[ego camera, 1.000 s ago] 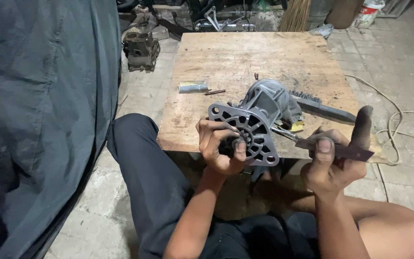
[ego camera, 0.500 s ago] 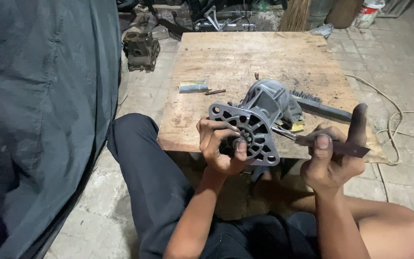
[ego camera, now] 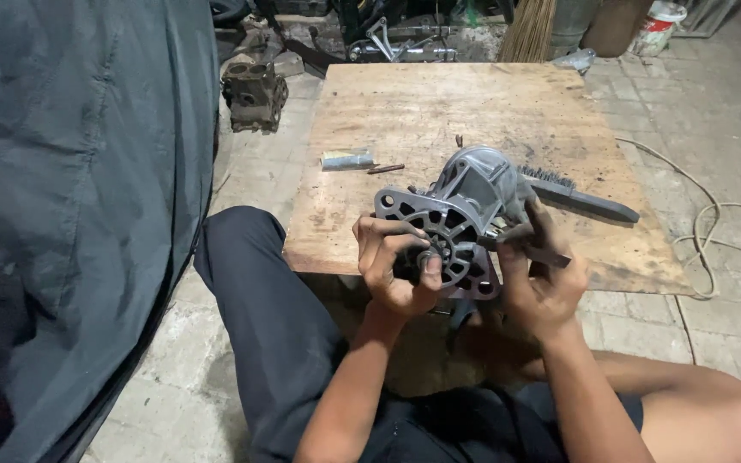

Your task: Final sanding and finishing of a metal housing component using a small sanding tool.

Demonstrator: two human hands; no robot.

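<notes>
Your arms are bare from the elbows down, with no sleeves, gloves, watch or rings showing on either one. Your left hand [ego camera: 396, 266] and your right hand [ego camera: 538, 283] are both uncovered, and dark grime marks the fingers. You wear dark trousers [ego camera: 276, 334] of plain, smooth cloth, creased at the knee, and the same dark fabric shows again low between your forearms. Your right leg is bare at the lower right edge.

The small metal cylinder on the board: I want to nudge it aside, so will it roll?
The metal cylinder lies on its side, so it probably rolls easily. The plywood board looks flat and rough, which may slow it. It seems stiff and light.
</notes>
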